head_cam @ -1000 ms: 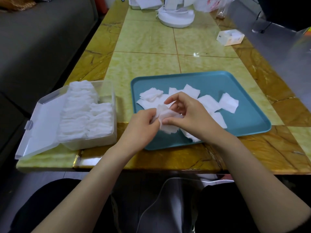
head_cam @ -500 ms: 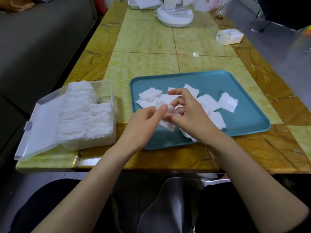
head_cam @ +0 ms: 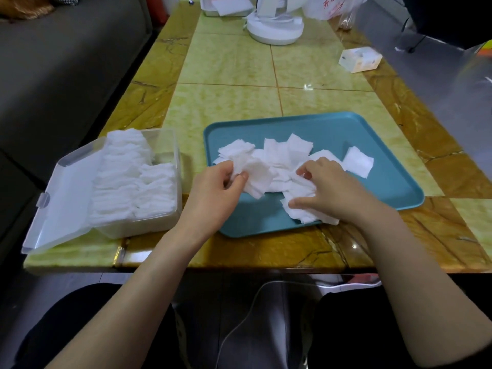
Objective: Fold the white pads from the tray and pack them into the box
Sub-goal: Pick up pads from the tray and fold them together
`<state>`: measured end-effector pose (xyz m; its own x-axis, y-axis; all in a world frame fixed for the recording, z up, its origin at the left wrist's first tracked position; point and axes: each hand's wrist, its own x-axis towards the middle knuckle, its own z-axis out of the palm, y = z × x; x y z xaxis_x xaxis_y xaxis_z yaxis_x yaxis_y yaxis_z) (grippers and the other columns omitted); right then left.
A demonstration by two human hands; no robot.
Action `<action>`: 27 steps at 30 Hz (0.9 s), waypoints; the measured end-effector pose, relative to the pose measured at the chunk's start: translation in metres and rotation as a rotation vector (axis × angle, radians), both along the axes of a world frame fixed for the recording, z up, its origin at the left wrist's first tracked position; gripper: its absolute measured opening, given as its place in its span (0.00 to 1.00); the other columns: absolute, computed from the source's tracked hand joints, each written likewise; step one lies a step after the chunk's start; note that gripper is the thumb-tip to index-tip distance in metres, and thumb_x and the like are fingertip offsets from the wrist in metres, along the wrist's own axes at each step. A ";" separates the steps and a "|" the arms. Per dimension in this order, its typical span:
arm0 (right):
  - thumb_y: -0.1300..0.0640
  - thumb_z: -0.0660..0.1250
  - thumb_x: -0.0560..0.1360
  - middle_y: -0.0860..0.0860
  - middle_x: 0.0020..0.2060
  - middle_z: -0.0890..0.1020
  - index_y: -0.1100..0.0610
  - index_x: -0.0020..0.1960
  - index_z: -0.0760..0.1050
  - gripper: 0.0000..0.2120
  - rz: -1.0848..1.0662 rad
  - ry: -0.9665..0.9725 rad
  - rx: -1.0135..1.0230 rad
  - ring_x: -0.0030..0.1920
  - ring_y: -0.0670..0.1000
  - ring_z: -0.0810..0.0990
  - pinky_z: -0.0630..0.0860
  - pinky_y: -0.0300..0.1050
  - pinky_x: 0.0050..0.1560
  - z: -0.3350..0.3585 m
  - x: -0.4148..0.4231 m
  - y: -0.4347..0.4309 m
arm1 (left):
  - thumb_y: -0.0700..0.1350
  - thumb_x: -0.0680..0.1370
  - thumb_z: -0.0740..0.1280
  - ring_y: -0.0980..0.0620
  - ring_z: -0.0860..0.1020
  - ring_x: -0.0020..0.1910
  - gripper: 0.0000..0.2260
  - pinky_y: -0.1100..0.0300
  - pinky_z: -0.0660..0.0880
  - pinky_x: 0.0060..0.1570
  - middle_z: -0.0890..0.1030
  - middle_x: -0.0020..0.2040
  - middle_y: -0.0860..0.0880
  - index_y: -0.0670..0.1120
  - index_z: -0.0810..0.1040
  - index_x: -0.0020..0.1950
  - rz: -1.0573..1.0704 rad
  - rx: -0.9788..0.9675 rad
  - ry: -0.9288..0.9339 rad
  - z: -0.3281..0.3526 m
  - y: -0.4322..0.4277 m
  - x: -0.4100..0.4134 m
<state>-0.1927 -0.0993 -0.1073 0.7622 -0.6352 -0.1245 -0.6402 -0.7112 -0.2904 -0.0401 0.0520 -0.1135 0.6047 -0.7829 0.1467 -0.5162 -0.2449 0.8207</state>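
Broadly, a long table (head_cam: 234,102) of yellow-green and brown marbled tiles fills the view, with a grey sofa (head_cam: 66,62) running along its left side. Toward the near edge sits a teal tray (head_cam: 346,134). Just left of it, not touching, is a clear plastic box (head_cam: 138,230) with its hinged lid (head_cam: 66,198) thrown open to the left. At the far end stand a white round base (head_cam: 275,29) and a plastic bag (head_cam: 335,6) with red print, and further right lies a small white carton (head_cam: 359,59). The box is mostly filled with folded pads (head_cam: 127,182) packed in two rows; the left row reaches the back wall and the right row is shorter, so the far right corner is bare. Two bare forearms reach in from below. The left hand (head_cam: 215,187) is over the tray's left part, thumb and fingers pinched on one white pad (head_cam: 257,177) that sticks out creased from the fingertips. The right hand (head_cam: 332,187) lies palm down on the heap, fingers bent over it and thumb laid on a rumpled pad (head_cam: 306,214) at the tray's near rim; whether it grips anything I cannot tell. The loose pads (head_cam: 287,155) overlap across the tray's middle, and a single pad (head_cam: 358,162) sits a little apart at the right
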 end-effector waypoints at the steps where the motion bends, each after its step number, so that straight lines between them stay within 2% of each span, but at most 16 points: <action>1: 0.42 0.71 0.68 0.49 0.54 0.71 0.51 0.61 0.69 0.27 0.001 0.017 -0.016 0.57 0.51 0.69 0.70 0.47 0.53 -0.001 0.000 0.001 | 0.45 0.79 0.64 0.52 0.63 0.30 0.16 0.61 0.56 0.30 0.68 0.31 0.43 0.32 0.72 0.40 0.001 -0.003 -0.006 0.000 0.000 -0.001; 5: 0.49 0.63 0.76 0.49 0.52 0.76 0.52 0.55 0.73 0.10 -0.037 -0.089 -0.118 0.53 0.52 0.74 0.71 0.47 0.48 0.001 0.002 0.005 | 0.44 0.79 0.64 0.53 0.63 0.30 0.16 0.61 0.56 0.30 0.67 0.30 0.44 0.32 0.70 0.39 -0.002 0.001 -0.033 0.001 -0.001 -0.003; 7: 0.51 0.61 0.77 0.49 0.48 0.79 0.52 0.49 0.75 0.07 -0.072 -0.130 -0.143 0.49 0.51 0.76 0.70 0.45 0.44 0.003 0.003 0.006 | 0.44 0.79 0.64 0.52 0.63 0.31 0.16 0.61 0.56 0.30 0.67 0.31 0.43 0.31 0.71 0.39 0.000 -0.002 -0.030 0.000 -0.001 -0.003; 10: 0.50 0.61 0.78 0.50 0.46 0.80 0.54 0.48 0.76 0.10 -0.099 -0.171 -0.157 0.48 0.52 0.77 0.69 0.45 0.42 0.005 0.004 0.006 | 0.44 0.79 0.64 0.52 0.62 0.30 0.16 0.62 0.57 0.28 0.67 0.31 0.43 0.31 0.71 0.40 0.003 -0.004 -0.024 0.001 -0.001 -0.001; 14: 0.47 0.64 0.76 0.50 0.52 0.78 0.54 0.55 0.74 0.13 -0.123 -0.157 -0.115 0.53 0.52 0.76 0.69 0.45 0.45 0.004 0.003 0.005 | 0.45 0.79 0.64 0.52 0.63 0.30 0.16 0.62 0.57 0.28 0.68 0.31 0.43 0.31 0.72 0.42 0.010 0.006 -0.032 0.000 -0.001 0.001; 16: 0.50 0.65 0.76 0.51 0.55 0.77 0.55 0.58 0.73 0.14 -0.107 -0.085 -0.112 0.56 0.53 0.75 0.69 0.45 0.48 -0.001 0.002 0.003 | 0.45 0.79 0.64 0.52 0.63 0.30 0.16 0.61 0.57 0.28 0.68 0.31 0.42 0.31 0.73 0.42 0.010 0.007 -0.036 0.001 -0.001 0.001; 18: 0.55 0.63 0.76 0.52 0.53 0.79 0.56 0.55 0.75 0.09 -0.129 -0.104 -0.143 0.54 0.53 0.76 0.69 0.44 0.46 -0.003 0.002 0.001 | 0.45 0.79 0.64 0.52 0.63 0.30 0.16 0.62 0.57 0.29 0.69 0.31 0.42 0.31 0.73 0.42 0.008 0.007 -0.040 0.000 -0.001 0.000; 20: 0.58 0.61 0.76 0.53 0.50 0.80 0.56 0.52 0.77 0.08 -0.166 -0.158 -0.171 0.51 0.54 0.76 0.68 0.44 0.43 -0.001 0.003 0.000 | 0.45 0.79 0.64 0.52 0.64 0.30 0.16 0.62 0.58 0.28 0.69 0.31 0.42 0.31 0.73 0.42 0.009 0.013 -0.035 0.000 -0.001 0.000; 23: 0.56 0.61 0.78 0.53 0.50 0.81 0.57 0.53 0.77 0.09 -0.175 -0.293 -0.186 0.51 0.54 0.77 0.71 0.46 0.46 0.004 0.005 0.003 | 0.46 0.79 0.64 0.52 0.64 0.30 0.16 0.62 0.58 0.29 0.71 0.32 0.41 0.32 0.74 0.43 0.012 0.016 -0.034 -0.002 -0.002 0.001; 25: 0.55 0.62 0.77 0.50 0.48 0.81 0.57 0.53 0.77 0.09 -0.170 -0.432 -0.127 0.49 0.52 0.77 0.72 0.46 0.47 0.009 0.006 0.007 | 0.46 0.79 0.63 0.52 0.65 0.30 0.16 0.62 0.58 0.29 0.72 0.33 0.38 0.32 0.75 0.44 0.018 0.015 -0.038 -0.002 -0.002 0.002; 27: 0.55 0.64 0.77 0.45 0.42 0.80 0.55 0.50 0.78 0.06 -0.151 -0.575 0.000 0.44 0.47 0.76 0.71 0.39 0.45 0.014 0.009 0.010 | 0.46 0.79 0.63 0.52 0.65 0.30 0.16 0.61 0.58 0.29 0.71 0.32 0.38 0.32 0.75 0.44 0.034 0.011 -0.051 -0.003 -0.001 0.002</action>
